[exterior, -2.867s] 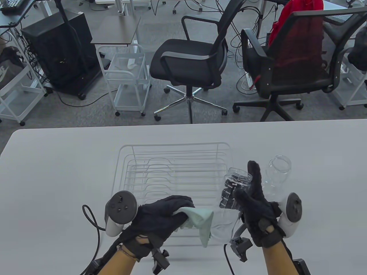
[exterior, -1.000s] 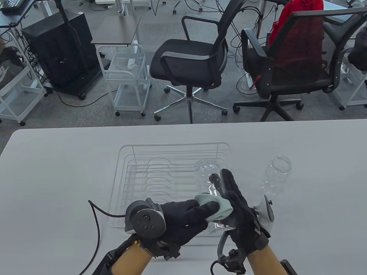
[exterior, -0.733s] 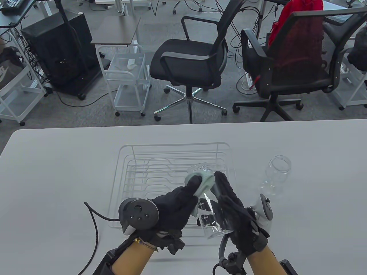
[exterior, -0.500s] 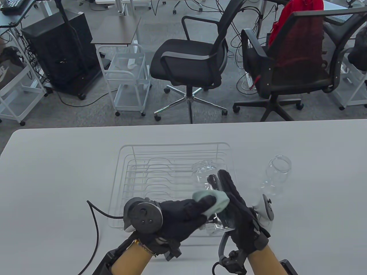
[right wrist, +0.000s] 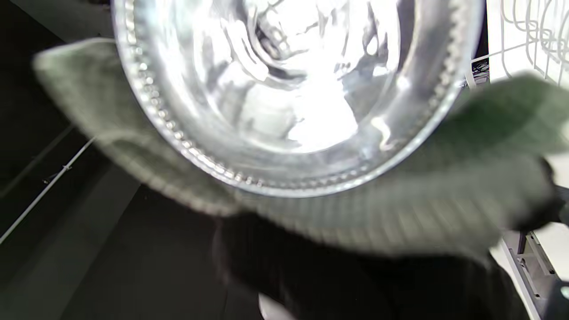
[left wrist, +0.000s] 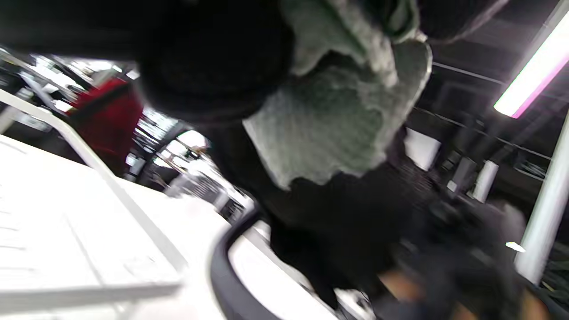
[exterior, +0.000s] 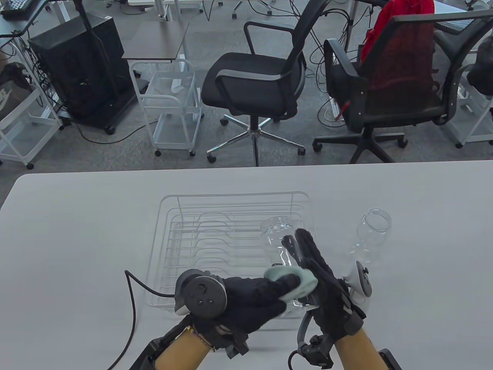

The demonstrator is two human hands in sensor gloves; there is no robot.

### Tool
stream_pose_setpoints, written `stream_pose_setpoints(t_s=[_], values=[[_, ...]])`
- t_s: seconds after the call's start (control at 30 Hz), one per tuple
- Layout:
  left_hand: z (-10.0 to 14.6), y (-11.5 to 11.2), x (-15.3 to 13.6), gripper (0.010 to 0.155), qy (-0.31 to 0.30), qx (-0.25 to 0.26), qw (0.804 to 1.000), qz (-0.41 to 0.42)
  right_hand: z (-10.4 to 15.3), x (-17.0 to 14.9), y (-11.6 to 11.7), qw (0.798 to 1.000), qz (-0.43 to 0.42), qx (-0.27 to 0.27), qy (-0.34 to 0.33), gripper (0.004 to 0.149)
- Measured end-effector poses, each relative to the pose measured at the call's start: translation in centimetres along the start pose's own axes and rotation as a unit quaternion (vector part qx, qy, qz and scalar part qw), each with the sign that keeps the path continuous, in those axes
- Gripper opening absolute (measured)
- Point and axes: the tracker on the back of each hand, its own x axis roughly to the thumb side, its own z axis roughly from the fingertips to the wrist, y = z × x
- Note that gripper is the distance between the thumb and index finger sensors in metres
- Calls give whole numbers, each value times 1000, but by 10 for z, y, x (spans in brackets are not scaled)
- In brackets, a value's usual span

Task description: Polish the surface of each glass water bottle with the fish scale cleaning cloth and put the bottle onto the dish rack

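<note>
Table view, lower centre: our right hand (exterior: 323, 281) grips the clear glass bottle (exterior: 279, 246); our left hand (exterior: 254, 300) fingers pinch the pale green cloth (exterior: 296, 279) against it.

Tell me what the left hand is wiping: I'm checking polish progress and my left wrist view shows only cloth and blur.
Observer: In the table view, the left hand presses the cloth against the lower part of the held bottle.
Operator: Who holds that bottle?
Observer: The right hand grips it above the dish rack, mouth pointing away from the person.
Operator: Any bottle racked yet?
Observer: None; the second bottle stands on the table right of the rack.
</note>
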Motion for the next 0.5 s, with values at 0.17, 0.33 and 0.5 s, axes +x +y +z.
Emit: stream_pose_setpoints(t_s=[0.17,0.33,0.5], values=[[0,8,-1,50,14,63,996,-54,-1,2,4,1000,7,11,-2,76],[7,19,-27,54,133,147,980,-3,-1,6,7,999,29,44,12,76],[3,14,-12,53,64,67,995,-22,0,3,5,1000,5,27,4,75]])
